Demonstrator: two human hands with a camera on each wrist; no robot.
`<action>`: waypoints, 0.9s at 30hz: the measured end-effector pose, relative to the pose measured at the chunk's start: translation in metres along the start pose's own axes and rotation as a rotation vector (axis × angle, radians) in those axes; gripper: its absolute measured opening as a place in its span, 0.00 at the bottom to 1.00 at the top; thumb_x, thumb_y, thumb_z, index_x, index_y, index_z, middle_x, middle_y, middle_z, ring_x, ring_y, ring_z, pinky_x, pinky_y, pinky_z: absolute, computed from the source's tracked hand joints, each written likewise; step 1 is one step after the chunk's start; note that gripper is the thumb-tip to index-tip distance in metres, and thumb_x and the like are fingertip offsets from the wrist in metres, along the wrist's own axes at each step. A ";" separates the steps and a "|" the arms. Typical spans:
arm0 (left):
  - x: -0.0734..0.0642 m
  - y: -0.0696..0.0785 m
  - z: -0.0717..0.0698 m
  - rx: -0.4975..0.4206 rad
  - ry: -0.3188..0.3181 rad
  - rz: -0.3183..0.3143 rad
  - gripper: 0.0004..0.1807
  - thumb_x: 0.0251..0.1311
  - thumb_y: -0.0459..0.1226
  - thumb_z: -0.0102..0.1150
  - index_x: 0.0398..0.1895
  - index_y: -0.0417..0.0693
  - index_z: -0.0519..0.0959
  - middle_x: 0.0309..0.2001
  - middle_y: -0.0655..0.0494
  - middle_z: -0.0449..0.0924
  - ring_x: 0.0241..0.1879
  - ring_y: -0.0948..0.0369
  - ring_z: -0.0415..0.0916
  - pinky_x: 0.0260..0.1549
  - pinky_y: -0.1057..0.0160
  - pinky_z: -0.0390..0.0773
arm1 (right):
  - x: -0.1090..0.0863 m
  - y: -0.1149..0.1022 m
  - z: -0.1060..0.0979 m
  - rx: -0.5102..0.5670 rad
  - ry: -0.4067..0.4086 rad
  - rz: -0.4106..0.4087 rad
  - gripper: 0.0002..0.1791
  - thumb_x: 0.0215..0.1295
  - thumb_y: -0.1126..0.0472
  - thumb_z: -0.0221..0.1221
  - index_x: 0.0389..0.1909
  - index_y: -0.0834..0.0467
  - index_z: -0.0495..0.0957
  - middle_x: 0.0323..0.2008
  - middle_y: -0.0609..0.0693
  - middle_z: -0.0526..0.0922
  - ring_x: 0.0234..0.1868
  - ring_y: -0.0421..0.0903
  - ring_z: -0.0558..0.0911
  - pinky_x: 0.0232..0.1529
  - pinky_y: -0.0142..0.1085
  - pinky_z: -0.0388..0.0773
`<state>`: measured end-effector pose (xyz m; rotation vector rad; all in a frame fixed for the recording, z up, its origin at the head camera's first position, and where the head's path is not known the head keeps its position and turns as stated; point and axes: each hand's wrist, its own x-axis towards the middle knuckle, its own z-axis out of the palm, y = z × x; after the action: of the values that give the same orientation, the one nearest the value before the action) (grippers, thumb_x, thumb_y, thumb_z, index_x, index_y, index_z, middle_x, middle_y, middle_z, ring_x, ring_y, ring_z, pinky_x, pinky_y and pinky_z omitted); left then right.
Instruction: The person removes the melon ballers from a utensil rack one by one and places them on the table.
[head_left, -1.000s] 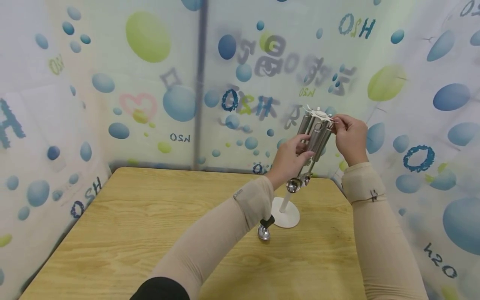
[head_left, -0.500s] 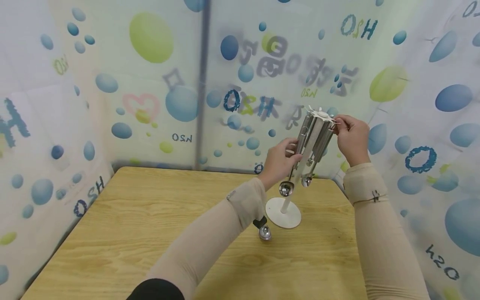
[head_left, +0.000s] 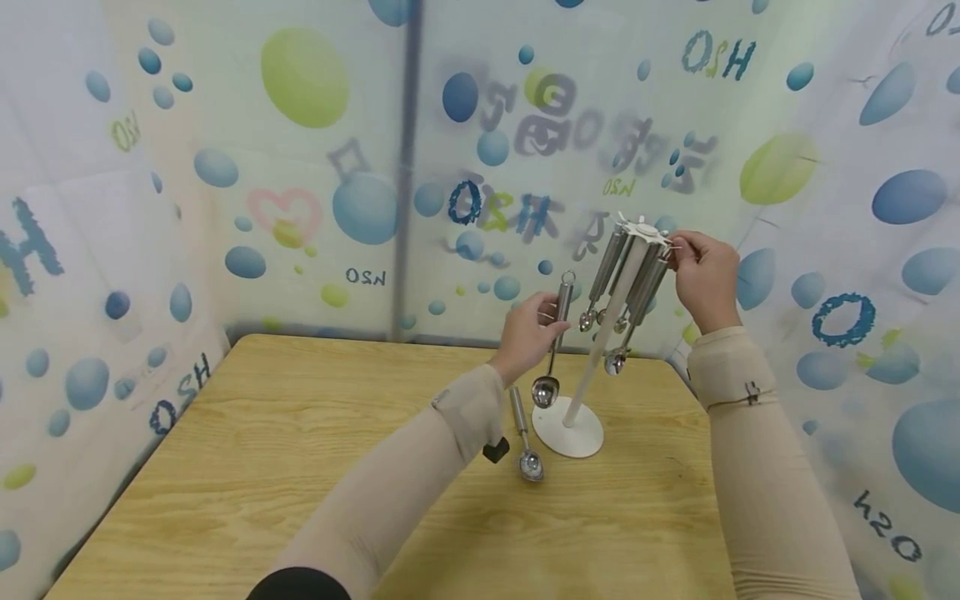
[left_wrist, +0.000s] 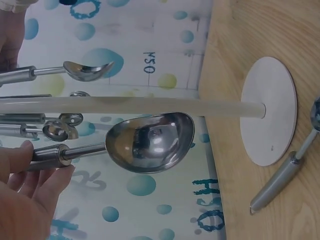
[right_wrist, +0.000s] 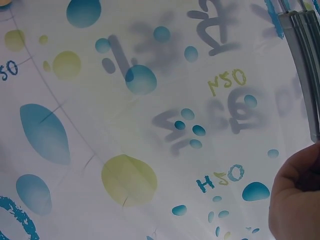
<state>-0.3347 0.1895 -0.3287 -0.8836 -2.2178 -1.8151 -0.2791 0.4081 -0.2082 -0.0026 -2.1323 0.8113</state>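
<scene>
My left hand [head_left: 522,335] holds a steel ice cream scoop [left_wrist: 150,142] by its handle, bowl down, beside a white utensil stand [head_left: 570,425]. In the left wrist view its deep oval bowl lies near the stand's post [left_wrist: 150,105]. My right hand [head_left: 707,279] pinches the edge of the hooked white top [head_left: 641,231]. Several steel utensils hang from that top, among them a scoop [left_wrist: 87,71] and smaller round-bowled ones [left_wrist: 56,130]. The stand leans, its top to the right in the head view. The right fingertips are mostly hidden in the right wrist view.
A second metal scoop [head_left: 531,465] lies on the wooden table [head_left: 337,467], left of the stand's round base and near my left wrist. Printed curtains [head_left: 300,167] enclose the table at the back and sides.
My left hand has moved left and down, bringing the scoop away from the hanging utensils, so its whole handle and ring now show. The right hand stays at the top of the stand.
</scene>
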 end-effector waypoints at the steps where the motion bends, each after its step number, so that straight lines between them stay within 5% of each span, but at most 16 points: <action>1: 0.000 -0.003 -0.001 0.002 0.001 -0.005 0.19 0.66 0.32 0.66 0.60 0.43 0.77 0.46 0.51 0.84 0.43 0.58 0.83 0.39 0.66 0.83 | 0.000 0.000 0.000 0.002 -0.001 0.000 0.17 0.79 0.60 0.52 0.46 0.69 0.84 0.30 0.50 0.81 0.28 0.31 0.76 0.33 0.22 0.73; 27: -0.019 -0.060 -0.024 0.007 0.014 -0.152 0.16 0.65 0.31 0.66 0.55 0.38 0.78 0.47 0.46 0.82 0.46 0.52 0.82 0.41 0.61 0.85 | -0.001 0.000 0.000 0.013 0.002 -0.007 0.17 0.79 0.60 0.52 0.46 0.69 0.84 0.26 0.40 0.78 0.28 0.32 0.75 0.31 0.22 0.71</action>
<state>-0.3564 0.1548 -0.3820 -0.7158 -2.3396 -1.8690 -0.2785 0.4074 -0.2091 0.0114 -2.1238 0.8208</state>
